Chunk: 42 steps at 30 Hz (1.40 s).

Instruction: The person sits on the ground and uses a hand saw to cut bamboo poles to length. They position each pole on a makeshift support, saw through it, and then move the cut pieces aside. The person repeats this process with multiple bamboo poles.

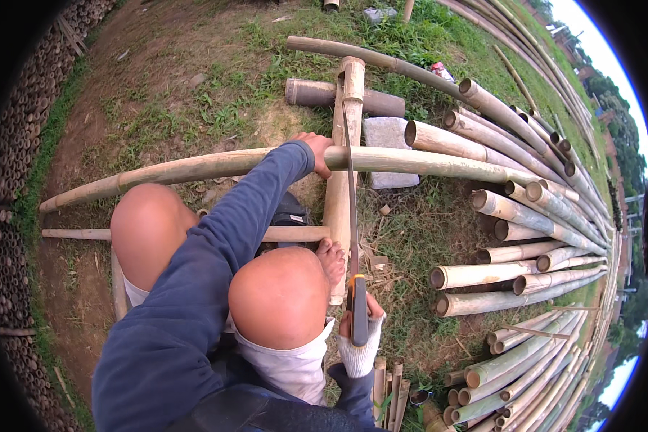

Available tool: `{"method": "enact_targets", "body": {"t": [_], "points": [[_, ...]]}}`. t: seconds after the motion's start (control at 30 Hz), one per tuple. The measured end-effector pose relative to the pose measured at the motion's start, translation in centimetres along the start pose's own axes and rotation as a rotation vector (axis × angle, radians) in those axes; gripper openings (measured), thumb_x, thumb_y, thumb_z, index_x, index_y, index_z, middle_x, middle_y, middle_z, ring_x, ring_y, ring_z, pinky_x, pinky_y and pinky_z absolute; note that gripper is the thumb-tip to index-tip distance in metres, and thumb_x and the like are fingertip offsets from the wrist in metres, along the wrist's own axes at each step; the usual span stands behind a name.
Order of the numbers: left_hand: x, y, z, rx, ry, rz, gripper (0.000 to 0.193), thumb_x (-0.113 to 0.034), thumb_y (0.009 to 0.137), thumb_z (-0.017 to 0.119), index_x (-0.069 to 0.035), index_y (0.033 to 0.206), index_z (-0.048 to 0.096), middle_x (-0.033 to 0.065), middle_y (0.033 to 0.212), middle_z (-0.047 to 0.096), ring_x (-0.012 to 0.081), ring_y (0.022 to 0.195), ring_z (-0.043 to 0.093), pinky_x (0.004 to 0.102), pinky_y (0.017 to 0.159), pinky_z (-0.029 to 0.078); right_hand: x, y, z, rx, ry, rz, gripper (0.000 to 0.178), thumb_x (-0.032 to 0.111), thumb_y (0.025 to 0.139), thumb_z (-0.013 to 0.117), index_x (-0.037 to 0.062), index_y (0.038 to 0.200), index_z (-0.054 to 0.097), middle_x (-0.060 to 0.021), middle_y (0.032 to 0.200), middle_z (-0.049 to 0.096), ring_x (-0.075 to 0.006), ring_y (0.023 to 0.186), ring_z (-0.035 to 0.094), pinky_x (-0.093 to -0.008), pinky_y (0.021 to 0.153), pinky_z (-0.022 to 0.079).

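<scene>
A long bamboo pole (410,161) lies crosswise over an upright-running bamboo rest (342,209). My left hand (315,153) is closed around the pole, just left of the rest. In my right hand (362,327), which wears a white knitted glove, is the dark handle of a handsaw (352,237) with an orange accent. Its long narrow blade stretches away from me and crosses the pole a little right of my left hand. Whether the teeth have cut into the bamboo, I cannot tell. My bare foot (331,261) presses against the rest.
A grey stone block (390,137) sits under the pole, beside a dark bamboo log (309,93). Many cut poles (489,273) lie piled on the right, their open ends toward me. Short bamboo pieces (389,392) stand near my right arm. Stacked bamboo (32,144) lines the far left.
</scene>
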State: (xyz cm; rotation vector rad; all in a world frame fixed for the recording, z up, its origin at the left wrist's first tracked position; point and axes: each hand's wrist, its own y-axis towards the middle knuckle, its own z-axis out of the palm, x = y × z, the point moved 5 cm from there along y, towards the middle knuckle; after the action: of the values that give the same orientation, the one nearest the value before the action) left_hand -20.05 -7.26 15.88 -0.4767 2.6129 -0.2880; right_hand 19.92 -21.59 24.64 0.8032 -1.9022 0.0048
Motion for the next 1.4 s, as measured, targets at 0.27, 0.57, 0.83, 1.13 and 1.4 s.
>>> {"method": "enact_targets", "body": {"t": [0.27, 0.57, 0.83, 1.13, 1.4], "points": [[-0.7, -0.9, -0.9, 0.022, 0.004, 0.015, 0.081, -0.050, 0.061, 0.093, -0.015, 0.131, 0.071, 0.0170, 0.115, 0.078, 0.0388, 0.112, 0.073, 0.0503, 0.101, 0.054, -5.7, 5.0, 4.8, 0.072, 0.180, 0.136, 0.048, 0.001, 0.097, 0.068, 0.0015, 0.142, 0.053, -0.0170, 0.129, 0.064, -0.0264, 0.107, 0.066, -0.0372, 0.096, 0.054], [-0.1, 0.1, -0.4, -0.014, -0.007, 0.022, 0.080, -0.051, 0.061, 0.093, -0.015, 0.129, 0.072, 0.0175, 0.114, 0.079, 0.0382, 0.111, 0.074, 0.0506, 0.100, 0.054, 1.3, 0.9, 0.5, -0.001, 0.217, 0.226, 0.054, -0.002, 0.090, 0.070, 0.0028, 0.140, 0.051, -0.0136, 0.113, 0.063, -0.0218, 0.095, 0.063, -0.0381, 0.087, 0.053], [-0.7, -0.6, -0.5, 0.014, -0.004, 0.044, 0.077, -0.049, 0.062, 0.092, -0.014, 0.128, 0.072, 0.0185, 0.116, 0.078, 0.0400, 0.112, 0.073, 0.0497, 0.102, 0.055, -6.4, 6.6, 5.4, 0.063, 0.209, 0.280, 0.052, 0.009, 0.097, 0.074, 0.0021, 0.144, 0.052, -0.0158, 0.128, 0.066, -0.0231, 0.110, 0.067, -0.0359, 0.097, 0.054], [-1.3, -1.5, -0.7, -0.094, 0.016, -0.035, 0.084, -0.047, 0.061, 0.093, -0.016, 0.135, 0.069, 0.0176, 0.120, 0.077, 0.0397, 0.116, 0.072, 0.0510, 0.104, 0.054, -4.4, 6.2, 3.9, 0.145, 0.287, 0.243, 0.059, 0.012, 0.097, 0.077, 0.0030, 0.146, 0.046, -0.0130, 0.124, 0.066, -0.0189, 0.110, 0.067, -0.0330, 0.098, 0.055], [-2.6, -2.8, -1.4, -0.199, 0.064, -0.108, 0.084, -0.043, 0.061, 0.098, -0.021, 0.136, 0.069, 0.0144, 0.119, 0.078, 0.0366, 0.116, 0.073, 0.0498, 0.105, 0.055, -3.1, 6.0, 2.8, 0.104, 0.492, 0.380, 0.056, 0.007, 0.094, 0.080, 0.0002, 0.143, 0.053, -0.0153, 0.134, 0.067, -0.0195, 0.121, 0.065, -0.0328, 0.105, 0.052]]}}
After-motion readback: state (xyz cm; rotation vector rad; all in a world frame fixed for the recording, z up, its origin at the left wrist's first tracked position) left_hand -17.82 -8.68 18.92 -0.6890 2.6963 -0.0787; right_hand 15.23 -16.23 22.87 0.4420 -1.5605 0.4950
